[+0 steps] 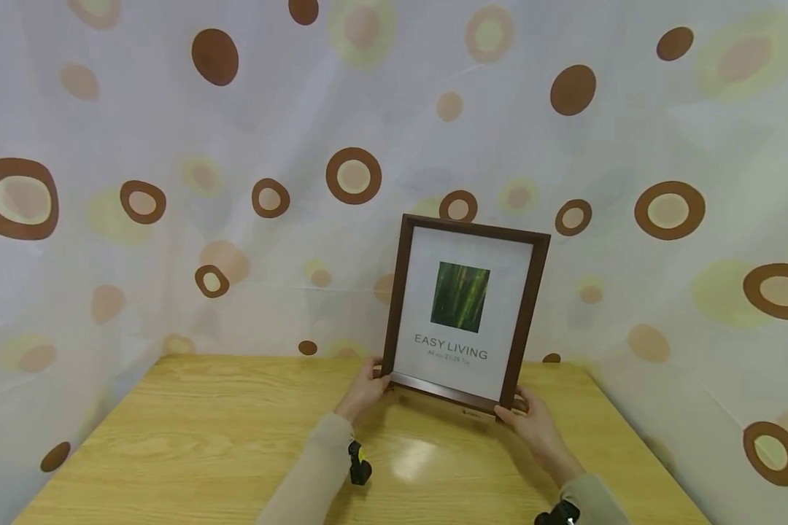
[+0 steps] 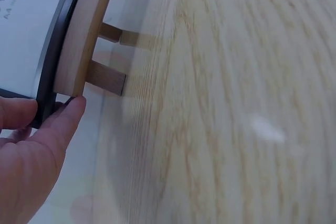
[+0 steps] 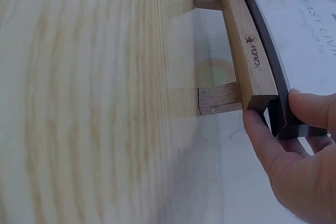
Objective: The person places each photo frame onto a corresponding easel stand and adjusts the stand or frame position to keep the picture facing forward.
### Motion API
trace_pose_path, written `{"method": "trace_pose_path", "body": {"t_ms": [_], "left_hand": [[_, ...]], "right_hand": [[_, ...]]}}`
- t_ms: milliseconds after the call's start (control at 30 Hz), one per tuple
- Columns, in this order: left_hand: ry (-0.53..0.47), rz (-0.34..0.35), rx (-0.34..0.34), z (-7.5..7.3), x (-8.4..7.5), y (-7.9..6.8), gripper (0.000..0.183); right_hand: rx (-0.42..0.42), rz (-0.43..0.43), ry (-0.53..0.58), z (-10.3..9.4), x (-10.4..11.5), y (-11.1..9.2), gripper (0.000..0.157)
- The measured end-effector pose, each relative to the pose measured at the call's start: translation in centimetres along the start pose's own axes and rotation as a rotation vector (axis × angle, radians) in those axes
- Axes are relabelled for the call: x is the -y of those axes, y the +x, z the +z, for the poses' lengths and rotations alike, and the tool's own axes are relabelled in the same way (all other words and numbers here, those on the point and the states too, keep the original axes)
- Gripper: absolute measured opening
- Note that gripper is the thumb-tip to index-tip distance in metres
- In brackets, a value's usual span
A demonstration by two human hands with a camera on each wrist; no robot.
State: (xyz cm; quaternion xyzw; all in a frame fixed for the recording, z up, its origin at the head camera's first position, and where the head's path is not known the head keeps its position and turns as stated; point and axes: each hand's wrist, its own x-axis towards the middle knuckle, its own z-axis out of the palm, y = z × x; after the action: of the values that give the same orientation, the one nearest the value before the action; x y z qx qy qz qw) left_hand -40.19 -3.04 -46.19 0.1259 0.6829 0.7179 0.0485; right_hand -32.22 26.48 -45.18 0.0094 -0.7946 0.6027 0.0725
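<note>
A dark brown picture frame (image 1: pixel 460 313), with a green print and the words "EASY LIVING", stands upright and a little tilted above the table. Its lower left corner is gripped by my left hand (image 1: pixel 364 394), thumb in front and fingers behind and below. My right hand (image 1: pixel 532 426) grips the lower right corner the same way. Along the frame's bottom runs a light wooden stand (image 3: pixel 249 51) with a small printed logo. Fingers of both hands also touch the stand's ends. Two short legs (image 2: pixel 107 77) of it point toward the tabletop; whether they touch is hard to tell.
The light wooden table (image 1: pixel 236 437) has a glossy top that reflects light. Right behind it and along its sides hangs a pale curtain (image 1: pixel 269 109) with brown and beige spots.
</note>
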Motion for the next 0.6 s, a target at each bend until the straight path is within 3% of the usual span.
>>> {"method": "trace_pose_path", "body": {"t_ms": [267, 600], "left_hand": [[0.010, -0.024, 0.009, 0.0, -0.1, 0.3, 0.038], [0.017, 0.008, 0.052, -0.6, -0.1, -1.2, 0.038]], "right_hand": [[-0.012, 0.021, 0.042, 0.2, 0.7, -0.1, 0.057], [-0.019, 0.010, 0.057, 0.6, 0.5, -0.1, 0.055]]}}
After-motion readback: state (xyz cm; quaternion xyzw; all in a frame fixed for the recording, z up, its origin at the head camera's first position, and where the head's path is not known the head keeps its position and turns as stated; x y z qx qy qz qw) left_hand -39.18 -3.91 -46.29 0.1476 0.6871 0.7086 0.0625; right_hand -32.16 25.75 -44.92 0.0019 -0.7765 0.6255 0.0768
